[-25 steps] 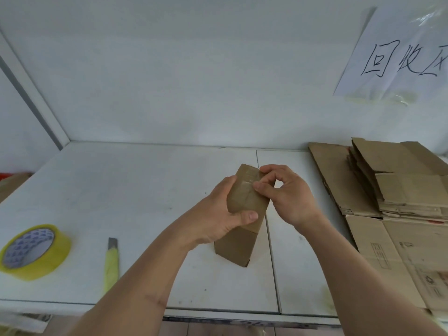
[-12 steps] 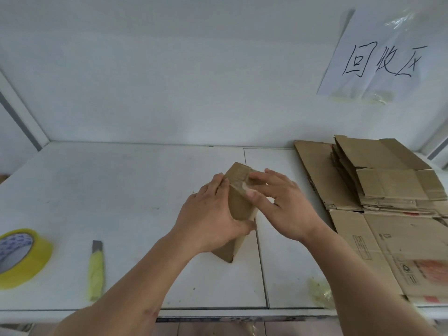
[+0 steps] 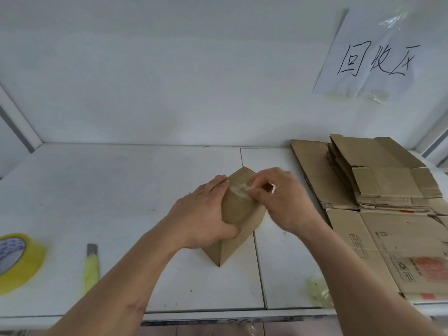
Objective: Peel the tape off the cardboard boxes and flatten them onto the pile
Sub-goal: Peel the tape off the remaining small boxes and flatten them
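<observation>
A small brown cardboard box stands on one corner on the white table, tilted toward me. My left hand grips its left side, thumb across the near face. My right hand is at the box's upper end, its fingertips pinching a strip of clear tape that runs across the top face. The hand is blurred, so how far the tape has lifted is unclear. The pile of flattened boxes lies to the right.
A yellow tape roll lies at the left table edge, a yellow utility knife beside it. A wad of peeled tape sits near the front edge. A handwritten paper sign is taped to the wall.
The box has been turned and tilted so a broader face points at me. My right hand's fingers moved along the top and now pinch the tape strip. The camera shifted slightly.
</observation>
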Available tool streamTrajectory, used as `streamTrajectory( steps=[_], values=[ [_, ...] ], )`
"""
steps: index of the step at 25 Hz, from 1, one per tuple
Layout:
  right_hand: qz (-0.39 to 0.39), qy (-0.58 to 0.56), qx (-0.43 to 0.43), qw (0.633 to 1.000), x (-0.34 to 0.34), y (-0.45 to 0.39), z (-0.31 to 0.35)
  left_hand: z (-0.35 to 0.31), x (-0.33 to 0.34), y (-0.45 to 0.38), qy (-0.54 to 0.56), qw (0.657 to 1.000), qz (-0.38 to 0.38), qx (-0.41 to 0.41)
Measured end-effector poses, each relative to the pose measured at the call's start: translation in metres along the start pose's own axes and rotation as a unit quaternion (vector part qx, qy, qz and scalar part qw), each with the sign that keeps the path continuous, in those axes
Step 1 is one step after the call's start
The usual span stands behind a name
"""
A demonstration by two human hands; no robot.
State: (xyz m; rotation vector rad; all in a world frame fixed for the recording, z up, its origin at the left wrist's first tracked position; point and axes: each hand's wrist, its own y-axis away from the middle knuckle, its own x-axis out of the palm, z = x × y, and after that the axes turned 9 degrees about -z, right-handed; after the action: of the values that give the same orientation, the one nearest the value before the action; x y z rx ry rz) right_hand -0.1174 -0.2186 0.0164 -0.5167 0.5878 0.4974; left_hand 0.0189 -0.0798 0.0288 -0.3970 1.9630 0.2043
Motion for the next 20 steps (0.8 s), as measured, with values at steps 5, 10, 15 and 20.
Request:
streamTrajectory(
  steps=[5,10,15,20],
  values=[
    [-0.061,0.037,0.005,0.997,0.000,-0.006,-0.005,-0.002,0.000,0.000,-0.001,1.000,0.001,0.019],
    [-0.008,0.141,-0.115,0.983,0.004,0.008,-0.002,-0.001,0.000,-0.001,0.003,1.000,-0.003,0.021],
    [0.065,0.085,-0.130,0.986,0.004,0.012,0.001,0.002,0.004,-0.001,0.009,0.999,-0.007,0.030],
    [0.154,0.088,-0.088,0.980,-0.006,0.009,0.009,0.006,0.006,-0.005,0.034,0.999,0.001,0.024]
  ],
)
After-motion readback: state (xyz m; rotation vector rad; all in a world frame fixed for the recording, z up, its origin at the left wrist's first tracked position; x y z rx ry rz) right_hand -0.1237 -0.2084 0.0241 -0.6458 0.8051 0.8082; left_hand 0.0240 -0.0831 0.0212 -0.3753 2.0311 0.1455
